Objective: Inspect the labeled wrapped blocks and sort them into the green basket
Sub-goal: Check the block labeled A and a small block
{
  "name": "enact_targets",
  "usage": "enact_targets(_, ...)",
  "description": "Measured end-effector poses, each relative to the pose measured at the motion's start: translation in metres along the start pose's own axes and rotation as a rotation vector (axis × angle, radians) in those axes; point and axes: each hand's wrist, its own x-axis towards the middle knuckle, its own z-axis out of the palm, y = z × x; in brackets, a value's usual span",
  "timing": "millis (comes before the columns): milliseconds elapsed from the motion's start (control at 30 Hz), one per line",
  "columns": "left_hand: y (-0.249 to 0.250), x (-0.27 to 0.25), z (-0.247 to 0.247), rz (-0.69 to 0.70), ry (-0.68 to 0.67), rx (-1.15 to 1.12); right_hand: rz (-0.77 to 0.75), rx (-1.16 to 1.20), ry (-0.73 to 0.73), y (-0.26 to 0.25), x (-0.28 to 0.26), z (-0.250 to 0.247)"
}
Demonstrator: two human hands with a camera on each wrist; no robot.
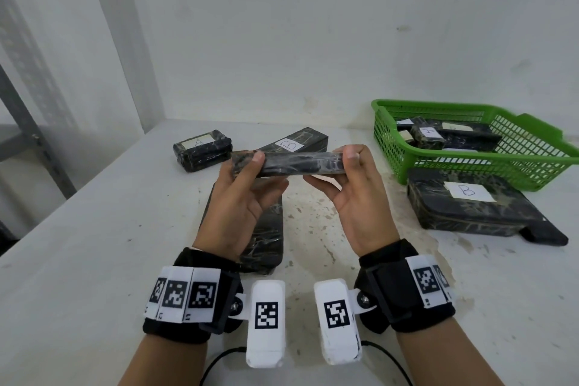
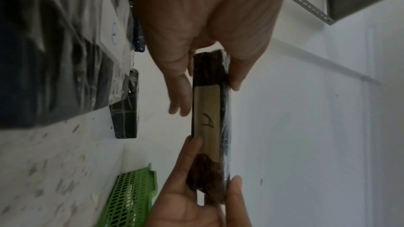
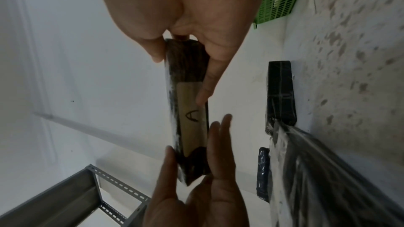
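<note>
A long dark wrapped block (image 1: 300,163) is held level above the table, one end in each hand. My left hand (image 1: 250,166) pinches its left end between thumb and fingers. My right hand (image 1: 341,166) pinches the right end the same way. The left wrist view shows a tan label marked "A" on the block (image 2: 210,118); the right wrist view shows it too (image 3: 190,110). The green basket (image 1: 488,171) stands at the right with several wrapped blocks inside, one (image 1: 427,136) labeled "A".
On the table (image 1: 94,260) lie a small block labeled "A" (image 1: 202,150), a long one labeled "B" (image 1: 294,139), another long one (image 1: 266,238) under my left hand, and a wide flat "B" block (image 1: 470,207) before the basket. A grey metal shelf frame (image 1: 31,141) stands left.
</note>
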Motion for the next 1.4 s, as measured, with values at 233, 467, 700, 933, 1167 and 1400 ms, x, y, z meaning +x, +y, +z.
enact_targets(233,0.005,0.000,-0.004,0.120,0.015,-0.016,0.189,0.120,0.003,-0.006,0.002,-0.002)
enact_targets(467,0.009,0.001,-0.014,0.099,-0.116,0.066,0.262,0.077,0.000,-0.012,-0.001,-0.003)
enact_targets(700,0.006,0.003,-0.013,0.119,-0.066,0.099,0.162,0.109,-0.045,-0.012,-0.001,-0.004)
enact_targets(933,0.006,0.001,-0.011,0.143,-0.105,0.138,0.085,0.016,-0.026,-0.011,-0.001,-0.007)
enact_targets(1167,0.005,0.002,-0.013,0.173,-0.060,0.212,0.129,0.003,-0.022,-0.013,-0.003,-0.002)
enact_targets(1400,0.004,-0.002,-0.005,0.128,-0.089,0.129,0.020,-0.041,0.056,-0.012,-0.003,-0.005)
